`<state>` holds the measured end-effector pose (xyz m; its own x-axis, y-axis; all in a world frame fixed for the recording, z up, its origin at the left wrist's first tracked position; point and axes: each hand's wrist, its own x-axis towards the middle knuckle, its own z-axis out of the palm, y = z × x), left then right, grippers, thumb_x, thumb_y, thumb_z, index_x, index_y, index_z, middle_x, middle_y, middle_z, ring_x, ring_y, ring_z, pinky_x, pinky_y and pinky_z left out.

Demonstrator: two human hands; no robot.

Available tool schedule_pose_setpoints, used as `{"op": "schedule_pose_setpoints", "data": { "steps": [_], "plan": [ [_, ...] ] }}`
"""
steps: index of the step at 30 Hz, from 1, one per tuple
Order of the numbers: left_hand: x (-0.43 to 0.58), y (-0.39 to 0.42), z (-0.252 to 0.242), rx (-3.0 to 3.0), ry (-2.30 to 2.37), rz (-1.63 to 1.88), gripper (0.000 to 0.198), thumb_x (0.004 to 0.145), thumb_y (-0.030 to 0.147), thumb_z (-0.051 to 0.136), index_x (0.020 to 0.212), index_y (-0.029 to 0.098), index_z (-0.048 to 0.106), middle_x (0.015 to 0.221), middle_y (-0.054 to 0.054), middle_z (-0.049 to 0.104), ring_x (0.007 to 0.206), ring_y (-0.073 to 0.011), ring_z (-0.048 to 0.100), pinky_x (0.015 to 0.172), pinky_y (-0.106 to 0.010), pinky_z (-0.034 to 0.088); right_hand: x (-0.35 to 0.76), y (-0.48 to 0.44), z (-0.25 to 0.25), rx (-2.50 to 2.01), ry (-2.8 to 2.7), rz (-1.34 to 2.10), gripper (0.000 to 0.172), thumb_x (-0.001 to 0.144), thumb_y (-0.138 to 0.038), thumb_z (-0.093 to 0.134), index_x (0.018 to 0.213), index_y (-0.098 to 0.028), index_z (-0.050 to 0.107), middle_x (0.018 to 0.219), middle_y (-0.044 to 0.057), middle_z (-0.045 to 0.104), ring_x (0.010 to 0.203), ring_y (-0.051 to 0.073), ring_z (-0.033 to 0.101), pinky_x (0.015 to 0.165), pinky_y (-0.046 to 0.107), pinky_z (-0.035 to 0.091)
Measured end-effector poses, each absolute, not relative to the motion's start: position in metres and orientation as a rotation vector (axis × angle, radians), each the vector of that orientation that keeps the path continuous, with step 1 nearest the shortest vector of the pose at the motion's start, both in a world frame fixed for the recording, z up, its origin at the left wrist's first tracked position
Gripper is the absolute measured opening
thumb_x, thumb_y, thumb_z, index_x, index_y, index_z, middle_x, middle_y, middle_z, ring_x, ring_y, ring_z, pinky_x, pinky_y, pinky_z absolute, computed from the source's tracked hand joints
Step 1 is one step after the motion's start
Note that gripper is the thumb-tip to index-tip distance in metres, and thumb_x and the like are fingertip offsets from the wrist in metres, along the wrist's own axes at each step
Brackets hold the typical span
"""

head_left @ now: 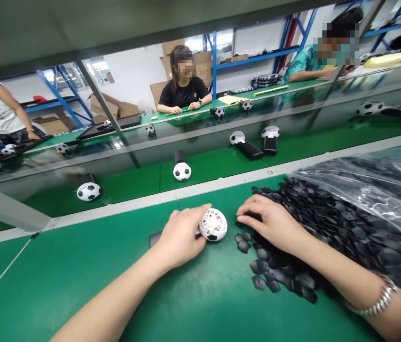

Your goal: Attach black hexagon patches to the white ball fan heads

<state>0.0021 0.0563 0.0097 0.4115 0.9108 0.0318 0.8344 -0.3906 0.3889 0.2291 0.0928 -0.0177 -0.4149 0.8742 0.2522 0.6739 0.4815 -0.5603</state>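
My left hand [183,235] is wrapped round a black handle whose round white head [214,225] has an openwork face with a black patch at its lower edge. The head faces up, just above the green table [89,285]. To the right, my right hand [266,219] has thumb and forefinger pinched together over a small black piece, at the left edge of a heap of black pentagonal pieces [349,228]. Several loose pentagons [243,246] lie between the heap and the white head.
Behind a metal rail [221,185], a green conveyor [143,183] carries several football-patterned heads with black handles. A clear plastic bag [374,190] covers the heap's back right. Three people sit or stand across the line. A metal post [8,209] rises at the left.
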Motion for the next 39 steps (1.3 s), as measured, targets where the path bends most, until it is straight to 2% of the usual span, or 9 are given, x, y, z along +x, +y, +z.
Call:
{"op": "schedule_pose_setpoints", "data": {
  "steps": [3,10,14,18,21,24,29,35,39],
  "plan": [
    [0.0,0.06,0.008,2.408,1.465,0.332,0.071,0.065,0.004,0.043,0.132,0.028,0.033,0.127,0.002,0.051,0.104,-0.0241,0.051,0.086,-0.042,0.039,0.229,0.088,-0.019,-1.325,-2.411,0.347,0.01,0.08,-0.022,0.061,0.088,-0.021,0.067,0.085,0.005,0.06,0.085,0.022,0.053,0.075,0.035,0.046],
    [0.001,0.061,0.003,2.442,1.425,0.347,0.076,0.062,0.001,0.041,0.133,0.026,0.031,0.128,0.001,0.05,0.105,-0.0241,0.048,0.088,-0.043,0.037,0.214,0.07,-0.011,-1.256,-2.777,-0.221,0.016,0.077,-0.007,0.059,0.089,-0.013,0.068,0.083,0.01,0.064,0.078,0.027,0.056,0.067,0.04,0.047],
    [0.001,0.06,0.003,2.453,1.386,0.357,0.074,0.063,-0.001,0.039,0.133,0.023,0.033,0.129,0.0,0.049,0.11,-0.0225,0.046,0.094,-0.044,0.032,0.211,0.073,-0.017,-1.286,-2.784,-0.278,0.02,0.073,0.001,0.054,0.086,-0.009,0.067,0.081,0.012,0.064,0.076,0.028,0.057,0.067,0.041,0.046],
    [0.001,0.061,0.004,2.426,1.385,0.35,0.074,0.063,-0.002,0.039,0.132,0.022,0.034,0.126,-0.001,0.052,0.109,-0.0218,0.046,0.099,-0.044,0.028,0.22,0.079,-0.022,-1.271,-2.534,0.027,0.024,0.08,-0.003,0.049,0.099,-0.011,0.06,0.087,0.01,0.064,0.082,0.025,0.057,0.074,0.039,0.045],
    [0.001,0.061,0.006,2.405,1.361,0.355,0.073,0.063,0.004,0.047,0.132,0.022,0.035,0.122,-0.004,0.054,0.108,-0.0228,0.047,0.1,-0.044,0.027,0.222,0.073,-0.013,-1.219,-2.295,0.484,0.014,0.088,-0.017,0.045,0.092,-0.019,0.058,0.085,0.004,0.063,0.079,0.019,0.058,0.071,0.031,0.046],
    [0.003,0.059,0.009,2.372,1.347,0.378,0.072,0.063,0.017,0.059,0.132,0.023,0.036,0.122,-0.004,0.054,0.109,-0.0249,0.046,0.102,-0.046,0.024,0.217,0.062,-0.001,-1.151,-2.177,0.85,0.013,0.089,-0.024,0.044,0.087,-0.023,0.056,0.081,-0.001,0.062,0.072,0.015,0.058,0.064,0.026,0.046],
    [0.005,0.059,0.009,2.356,1.392,0.41,0.071,0.065,0.026,0.065,0.13,0.025,0.038,0.123,-0.005,0.053,0.11,-0.026,0.046,0.103,-0.048,0.022,0.214,0.058,0.005,-1.048,-2.177,0.927,0.02,0.091,-0.026,0.039,0.098,-0.024,0.057,0.091,0.002,0.061,0.083,0.017,0.059,0.073,0.029,0.047],
    [0.007,0.056,0.002,2.372,1.4,0.48,0.069,0.065,0.026,0.067,0.127,0.026,0.038,0.122,-0.003,0.054,0.111,-0.0242,0.047,0.104,-0.048,0.019,0.215,0.06,-0.003,-1.192,-2.009,1.089,0.016,0.092,-0.031,0.034,0.095,-0.023,0.048,0.081,0.003,0.064,0.08,0.019,0.063,0.069,0.032,0.051],
    [0.009,0.054,-0.001,2.366,1.442,0.515,0.076,0.061,0.041,0.074,0.127,0.024,0.038,0.12,-0.004,0.056,0.109,-0.0246,0.048,0.103,-0.048,0.02,0.214,0.059,-0.002,-1.171,-1.962,1.166,0.019,0.092,-0.031,0.034,0.1,-0.022,0.048,0.084,0.004,0.065,0.082,0.019,0.063,0.071,0.032,0.052]
  ]
}}
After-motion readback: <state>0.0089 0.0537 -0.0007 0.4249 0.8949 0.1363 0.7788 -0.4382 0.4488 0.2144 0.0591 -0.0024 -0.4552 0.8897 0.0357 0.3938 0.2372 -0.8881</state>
